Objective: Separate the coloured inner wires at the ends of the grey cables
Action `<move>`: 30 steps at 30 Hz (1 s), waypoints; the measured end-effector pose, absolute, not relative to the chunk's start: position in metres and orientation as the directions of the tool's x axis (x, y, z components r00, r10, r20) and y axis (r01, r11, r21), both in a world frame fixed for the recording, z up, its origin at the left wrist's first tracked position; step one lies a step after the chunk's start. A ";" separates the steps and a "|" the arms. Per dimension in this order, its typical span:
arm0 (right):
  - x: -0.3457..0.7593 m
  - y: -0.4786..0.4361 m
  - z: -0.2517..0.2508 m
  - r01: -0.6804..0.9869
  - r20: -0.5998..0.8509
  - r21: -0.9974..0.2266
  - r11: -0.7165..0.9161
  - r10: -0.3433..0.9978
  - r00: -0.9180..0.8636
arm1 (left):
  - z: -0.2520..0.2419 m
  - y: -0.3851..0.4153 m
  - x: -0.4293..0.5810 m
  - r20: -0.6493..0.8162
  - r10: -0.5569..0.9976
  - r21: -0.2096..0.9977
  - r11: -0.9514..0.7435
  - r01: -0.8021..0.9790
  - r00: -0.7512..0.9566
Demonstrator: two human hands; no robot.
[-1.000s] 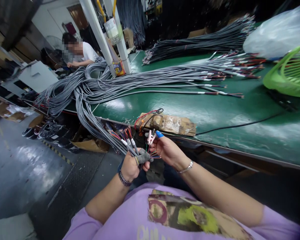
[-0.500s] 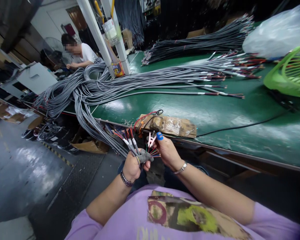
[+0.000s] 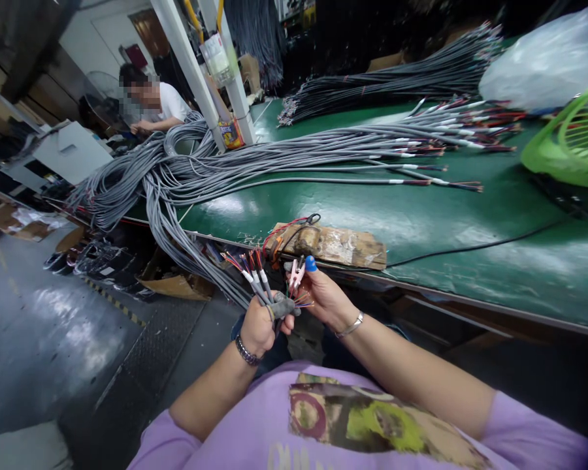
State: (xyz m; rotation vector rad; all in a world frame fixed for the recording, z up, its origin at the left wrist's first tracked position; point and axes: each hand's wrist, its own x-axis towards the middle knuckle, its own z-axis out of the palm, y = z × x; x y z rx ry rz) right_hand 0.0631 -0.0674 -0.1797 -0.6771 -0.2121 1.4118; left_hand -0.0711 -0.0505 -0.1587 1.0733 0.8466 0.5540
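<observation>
My left hand (image 3: pixel 261 326) is closed around several grey cables (image 3: pixel 255 284), whose stripped ends fan out in thin coloured wires. A grey cover wraps its thumb. Other fine coloured wires (image 3: pixel 304 301) stick out from this grip toward my right hand (image 3: pixel 330 297). A small pink clip (image 3: pixel 296 274) stands between the right thumb and fingers, with the blue-covered thumb (image 3: pixel 310 264) beside its upper end. Most of the right fingers are hidden behind the thumb and wires. Just beyond both hands, a worn wooden block (image 3: pixel 343 248) lies at the bench edge.
Long grey cables (image 3: pixel 274 153) run along the green bench (image 3: pixel 470 222), some hanging off its front edge. Farther back lies a dark cable bundle (image 3: pixel 372 88). A green plastic basket-like object (image 3: pixel 563 147) and a white bag (image 3: pixel 539 62) are at right. A co-worker (image 3: pixel 169 104) sits at far left.
My right hand has shifted slightly left and tilted, its blue-covered thumb tip turning more upright. The pink clip's upper arms look closer together. My left hand holds the cables as before.
</observation>
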 end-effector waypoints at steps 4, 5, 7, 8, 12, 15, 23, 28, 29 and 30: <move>0.061 -0.066 -0.179 -0.826 -0.239 -0.561 0.048 0.947 0.217 | -0.158 -0.052 -0.071 -0.323 0.756 0.922 0.386 0.011 0.569; 0.061 -0.067 -0.178 -0.825 -0.235 -0.564 0.045 0.949 0.212 | -0.158 -0.053 -0.071 -0.320 0.759 0.924 0.383 0.009 0.568; 0.061 -0.069 -0.177 -0.828 -0.237 -0.560 0.025 0.953 0.189 | -0.157 -0.054 -0.071 -0.307 0.763 0.928 0.372 0.002 0.568; 0.061 -0.070 -0.176 -0.833 -0.244 -0.554 0.010 0.954 0.174 | -0.156 -0.055 -0.071 -0.298 0.767 0.931 0.364 -0.003 0.569; 0.061 -0.073 -0.174 -0.851 -0.253 -0.524 -0.022 0.958 0.132 | -0.155 -0.057 -0.072 -0.264 0.776 0.943 0.332 -0.014 0.573; 0.061 -0.073 -0.174 -0.858 -0.252 -0.512 -0.027 0.960 0.120 | -0.154 -0.058 -0.072 -0.251 0.778 0.948 0.317 -0.015 0.575; 0.062 -0.073 -0.177 -0.891 -0.251 -0.451 -0.055 0.966 0.068 | -0.157 -0.056 -0.071 -0.244 0.782 0.956 0.294 0.005 0.574; 0.065 -0.070 -0.178 -0.893 -0.247 -0.445 -0.062 0.967 0.056 | -0.159 -0.056 -0.070 -0.239 0.792 0.958 0.285 0.005 0.562; 0.066 -0.070 -0.178 -0.890 -0.243 -0.453 -0.052 0.968 0.067 | -0.159 -0.056 -0.070 -0.237 0.793 0.959 0.284 0.004 0.562; 0.066 -0.069 -0.178 -0.885 -0.237 -0.463 -0.038 0.968 0.082 | -0.159 -0.056 -0.070 -0.233 0.795 0.960 0.280 0.001 0.561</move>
